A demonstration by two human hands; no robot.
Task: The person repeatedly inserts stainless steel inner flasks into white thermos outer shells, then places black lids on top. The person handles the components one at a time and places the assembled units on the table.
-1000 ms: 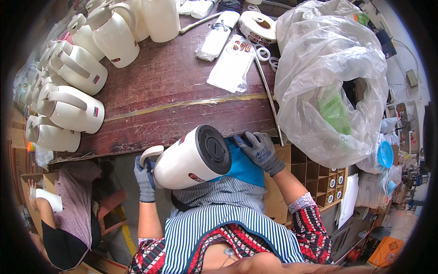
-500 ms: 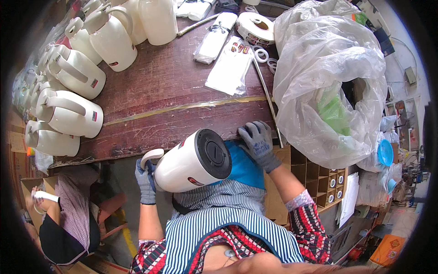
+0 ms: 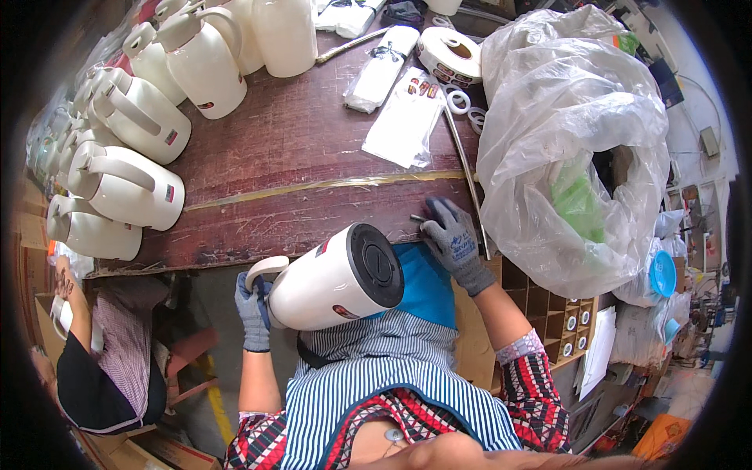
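My left hand (image 3: 253,311), in a grey glove, is closed around the handle end of a white thermos jug (image 3: 312,291). The jug lies tilted before my apron, its black round base (image 3: 381,265) turned up and to the right. Small dark-and-red labels show on its side. My right hand (image 3: 456,241), gloved too, is at the table's front edge with bent fingers. A short grey stick-like piece (image 3: 418,218) pokes out at its fingertips; its kind is too small to tell.
Several white jugs (image 3: 129,184) crowd the left of the dark red table (image 3: 290,125). Farther back are a label roll (image 3: 435,63), plastic sleeves (image 3: 398,129), white rings and a metal rod (image 3: 468,176). A large clear bag (image 3: 540,102) bulges at the right. Another person (image 3: 110,345) works at lower left.
My right hand has shifted slightly on the table edge, and a short grey piece now shows at its fingertips. The view has shifted a little. The other person's arm has moved.
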